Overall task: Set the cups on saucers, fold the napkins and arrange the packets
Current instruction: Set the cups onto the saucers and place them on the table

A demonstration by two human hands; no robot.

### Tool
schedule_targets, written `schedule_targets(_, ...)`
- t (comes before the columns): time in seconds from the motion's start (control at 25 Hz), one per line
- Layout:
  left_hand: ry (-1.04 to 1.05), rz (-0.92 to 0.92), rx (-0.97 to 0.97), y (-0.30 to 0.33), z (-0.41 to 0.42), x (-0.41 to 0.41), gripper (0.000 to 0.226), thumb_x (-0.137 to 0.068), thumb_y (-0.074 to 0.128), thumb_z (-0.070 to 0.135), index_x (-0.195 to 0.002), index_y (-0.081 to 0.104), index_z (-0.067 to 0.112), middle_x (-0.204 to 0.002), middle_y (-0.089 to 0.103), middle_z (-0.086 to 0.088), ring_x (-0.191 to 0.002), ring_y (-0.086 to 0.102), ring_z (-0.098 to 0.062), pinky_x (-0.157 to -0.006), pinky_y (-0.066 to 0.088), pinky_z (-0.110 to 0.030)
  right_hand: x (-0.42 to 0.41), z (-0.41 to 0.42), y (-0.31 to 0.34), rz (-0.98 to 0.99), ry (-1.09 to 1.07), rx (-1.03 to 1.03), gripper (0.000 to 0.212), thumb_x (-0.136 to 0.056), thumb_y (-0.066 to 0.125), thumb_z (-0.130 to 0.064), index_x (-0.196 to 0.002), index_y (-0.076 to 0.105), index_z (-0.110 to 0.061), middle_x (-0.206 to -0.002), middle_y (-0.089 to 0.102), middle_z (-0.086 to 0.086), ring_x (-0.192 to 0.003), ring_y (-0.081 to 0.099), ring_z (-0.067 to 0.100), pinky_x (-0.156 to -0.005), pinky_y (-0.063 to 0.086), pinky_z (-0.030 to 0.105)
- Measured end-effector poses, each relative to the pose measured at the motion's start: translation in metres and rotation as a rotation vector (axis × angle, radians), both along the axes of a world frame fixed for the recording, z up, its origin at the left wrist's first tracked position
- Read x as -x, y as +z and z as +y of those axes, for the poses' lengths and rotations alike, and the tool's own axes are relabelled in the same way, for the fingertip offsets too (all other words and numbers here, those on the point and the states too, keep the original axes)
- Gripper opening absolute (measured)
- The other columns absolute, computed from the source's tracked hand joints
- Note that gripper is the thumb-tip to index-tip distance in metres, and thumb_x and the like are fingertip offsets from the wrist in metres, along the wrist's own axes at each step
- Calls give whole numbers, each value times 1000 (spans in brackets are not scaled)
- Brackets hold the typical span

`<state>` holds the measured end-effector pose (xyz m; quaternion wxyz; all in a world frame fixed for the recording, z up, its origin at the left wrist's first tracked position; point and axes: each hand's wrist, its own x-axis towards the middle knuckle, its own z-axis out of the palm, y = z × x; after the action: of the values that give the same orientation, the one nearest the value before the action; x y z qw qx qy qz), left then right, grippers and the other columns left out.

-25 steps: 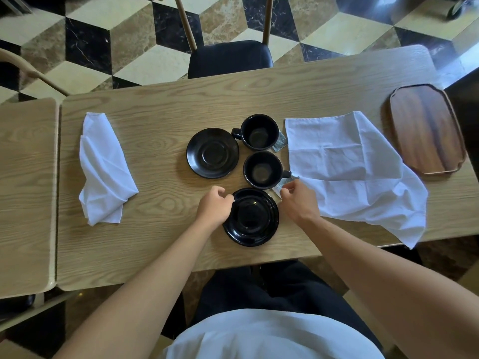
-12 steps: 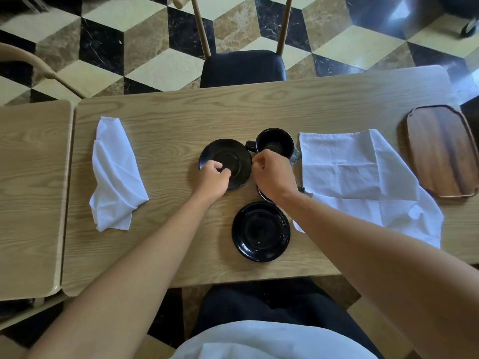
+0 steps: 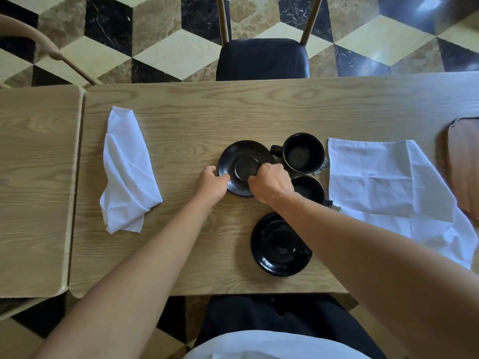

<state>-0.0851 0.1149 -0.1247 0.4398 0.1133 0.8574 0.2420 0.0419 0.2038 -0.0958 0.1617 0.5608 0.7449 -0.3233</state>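
Two black saucers lie on the wooden table (image 3: 233, 112). My left hand (image 3: 211, 185) grips the left edge of the far saucer (image 3: 243, 158), and my right hand (image 3: 269, 181) holds its right edge. The near saucer (image 3: 280, 246) sits untouched by the front edge. One black cup (image 3: 303, 152) stands right of the far saucer; a second cup (image 3: 309, 189) is partly hidden behind my right wrist. A packet (image 3: 322, 168) peeks out under the far cup. A crumpled white napkin (image 3: 127, 172) lies at the left, a spread one (image 3: 388, 182) at the right.
A dark wooden tray (image 3: 465, 164) lies at the table's right end. A second table (image 3: 33, 190) adjoins on the left. A chair with a black seat (image 3: 261, 59) stands across the table, and another chair's curved arm (image 3: 49, 50) shows at far left.
Both hands left the near saucer and reached to the far one. My right hand shifted from over the cups onto that saucer's right edge. The camera moved closer.
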Motion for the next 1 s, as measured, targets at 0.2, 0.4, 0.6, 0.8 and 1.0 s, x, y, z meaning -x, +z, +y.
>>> schedule_targets(0.2,68,-38,-58,-7,6,12,41,-82,61,30,-121,56,17,-112,66,-6,-104,65,-26,-94,56,-48,16,2,-6,-19,-38,-1,36,-93,54,-32,-116,63,-5,-125,53,20,-102,60,36,-72,45,37)
schedule_targets(0.4,96,32,-58,-12,16,51,25,-84,60,30,-107,53,22,-100,65,-1,-98,66,-27,-92,57,-47,56,15,-12,56,-92,-21,33,-88,57,-29,-114,55,-9,-114,63,14,-89,58,32,-67,39,35)
schedule_targets(0.6,115,148,-47,-12,53,82,16,-81,52,29,-84,63,17,-84,67,-6,-87,70,-35,-82,60,-46,93,56,-24,142,-119,-82,47,-85,64,-34,-121,50,-6,-111,65,14,-100,64,34,-69,40,35)
schedule_targets(0.8,110,113,-71,-3,107,76,26,-76,48,22,-86,67,8,-73,64,-8,-75,73,-33,-77,63,-47,82,132,-25,116,-12,-133,25,-93,59,-33,-81,50,-13,-74,52,3,-69,51,25,-60,39,30)
schedule_targets(1.0,97,65,-145,-4,152,40,22,-77,54,21,-85,67,5,-85,72,-19,-74,75,-31,-68,65,-47,41,200,-27,116,-22,-177,8,-87,55,-11,-80,51,-10,-78,51,7,-79,50,31,-69,42,33)
